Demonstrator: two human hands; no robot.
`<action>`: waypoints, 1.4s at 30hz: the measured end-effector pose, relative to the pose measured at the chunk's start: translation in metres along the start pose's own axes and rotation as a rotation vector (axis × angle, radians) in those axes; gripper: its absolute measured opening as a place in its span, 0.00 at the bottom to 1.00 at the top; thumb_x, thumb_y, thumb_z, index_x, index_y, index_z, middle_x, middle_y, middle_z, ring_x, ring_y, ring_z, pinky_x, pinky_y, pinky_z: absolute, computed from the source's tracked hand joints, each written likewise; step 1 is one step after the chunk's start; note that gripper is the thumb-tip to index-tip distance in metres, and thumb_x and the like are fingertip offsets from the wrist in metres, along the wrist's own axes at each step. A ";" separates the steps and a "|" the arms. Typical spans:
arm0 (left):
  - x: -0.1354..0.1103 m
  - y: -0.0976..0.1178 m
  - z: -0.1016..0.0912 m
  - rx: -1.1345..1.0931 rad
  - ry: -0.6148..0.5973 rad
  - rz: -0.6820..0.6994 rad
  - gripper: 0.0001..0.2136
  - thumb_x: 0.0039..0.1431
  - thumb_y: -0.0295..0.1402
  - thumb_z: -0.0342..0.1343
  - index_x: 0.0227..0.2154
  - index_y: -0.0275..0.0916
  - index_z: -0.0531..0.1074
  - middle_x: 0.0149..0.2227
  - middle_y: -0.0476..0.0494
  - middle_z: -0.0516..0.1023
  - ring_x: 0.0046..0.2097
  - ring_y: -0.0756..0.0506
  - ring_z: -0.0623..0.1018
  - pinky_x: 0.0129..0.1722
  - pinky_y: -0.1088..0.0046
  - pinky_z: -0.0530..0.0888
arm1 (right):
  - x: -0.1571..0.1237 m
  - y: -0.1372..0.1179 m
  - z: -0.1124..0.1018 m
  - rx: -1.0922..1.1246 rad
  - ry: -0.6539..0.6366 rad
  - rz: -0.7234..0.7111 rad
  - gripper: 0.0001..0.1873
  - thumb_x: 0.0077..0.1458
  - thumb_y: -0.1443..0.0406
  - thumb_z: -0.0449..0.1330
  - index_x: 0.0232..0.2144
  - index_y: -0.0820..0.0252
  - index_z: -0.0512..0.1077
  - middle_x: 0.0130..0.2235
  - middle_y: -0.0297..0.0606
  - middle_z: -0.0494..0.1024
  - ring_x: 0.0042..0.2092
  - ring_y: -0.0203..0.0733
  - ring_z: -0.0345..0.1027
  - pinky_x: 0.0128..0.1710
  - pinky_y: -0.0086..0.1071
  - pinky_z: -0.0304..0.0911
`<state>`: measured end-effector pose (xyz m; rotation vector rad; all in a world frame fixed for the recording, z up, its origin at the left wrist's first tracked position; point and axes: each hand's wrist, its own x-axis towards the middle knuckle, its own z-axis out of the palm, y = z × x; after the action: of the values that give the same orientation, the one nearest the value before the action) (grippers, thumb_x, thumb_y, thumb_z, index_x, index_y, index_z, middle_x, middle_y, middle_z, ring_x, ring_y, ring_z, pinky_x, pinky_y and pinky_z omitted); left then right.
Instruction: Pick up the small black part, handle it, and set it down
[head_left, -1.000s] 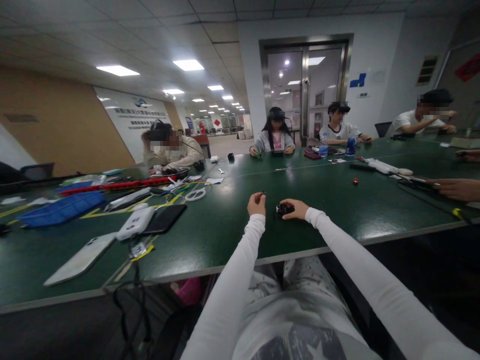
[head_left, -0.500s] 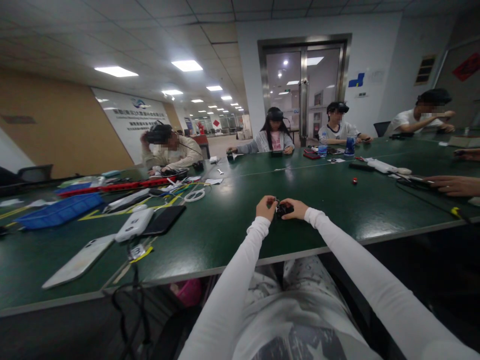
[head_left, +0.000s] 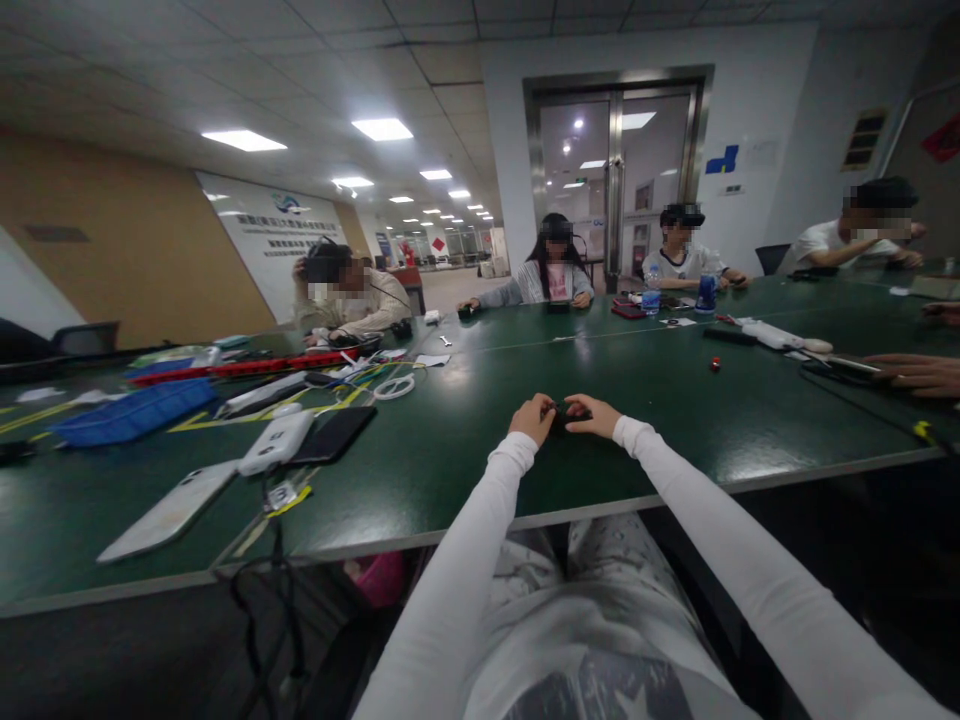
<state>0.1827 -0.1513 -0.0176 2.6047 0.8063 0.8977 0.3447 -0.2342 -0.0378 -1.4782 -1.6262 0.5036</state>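
Both of my hands are raised a little over the near part of the green table [head_left: 442, 480], in front of me. Between them is a small black object [head_left: 562, 414], mostly covered by fingers and too dark to name. My left hand [head_left: 532, 419] is closed on its left side, fingertips pinched together. From the right, my right hand [head_left: 598, 416] curls its thumb and fingers round the other side of it. White sleeves cover both arms down to the wrists.
Left of me lie a white phone [head_left: 169, 510], a white device [head_left: 277, 438], a black tablet-like slab [head_left: 334, 434], a blue tray [head_left: 135, 412] and tangled cables. A small red item [head_left: 715, 364] sits to the right. Several people wearing headsets sit round the table.
The view has shifted slightly, so the scene sits further right. My hands have turned the black object, and less of it shows; the right fingers have shifted on it.
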 end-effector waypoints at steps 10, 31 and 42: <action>-0.033 -0.115 -0.103 0.297 0.149 -0.483 0.10 0.50 0.34 0.47 0.36 0.39 0.64 0.34 0.42 0.71 0.39 0.46 0.71 0.39 0.70 0.65 | -0.002 0.006 0.002 0.005 -0.017 0.002 0.31 0.38 0.61 0.62 0.46 0.59 0.59 0.39 0.39 0.71 0.41 0.38 0.64 0.43 0.38 0.58; -0.084 -0.189 -0.181 0.531 0.318 -0.656 0.09 0.47 0.32 0.48 0.32 0.35 0.67 0.35 0.41 0.71 0.41 0.44 0.69 0.44 0.68 0.61 | -0.007 0.003 0.004 -0.030 -0.016 0.015 0.28 0.37 0.63 0.61 0.44 0.58 0.61 0.38 0.38 0.71 0.40 0.39 0.64 0.43 0.38 0.58; -0.083 -0.186 -0.180 0.518 0.318 -0.663 0.10 0.47 0.34 0.49 0.33 0.36 0.67 0.35 0.42 0.71 0.39 0.46 0.69 0.42 0.69 0.62 | -0.007 0.002 0.002 -0.049 -0.030 0.003 0.28 0.38 0.62 0.61 0.45 0.59 0.61 0.39 0.39 0.71 0.41 0.39 0.64 0.43 0.38 0.58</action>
<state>-0.0626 -0.0369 0.0036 2.2887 2.0638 0.9859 0.3438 -0.2403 -0.0432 -1.5164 -1.6703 0.4924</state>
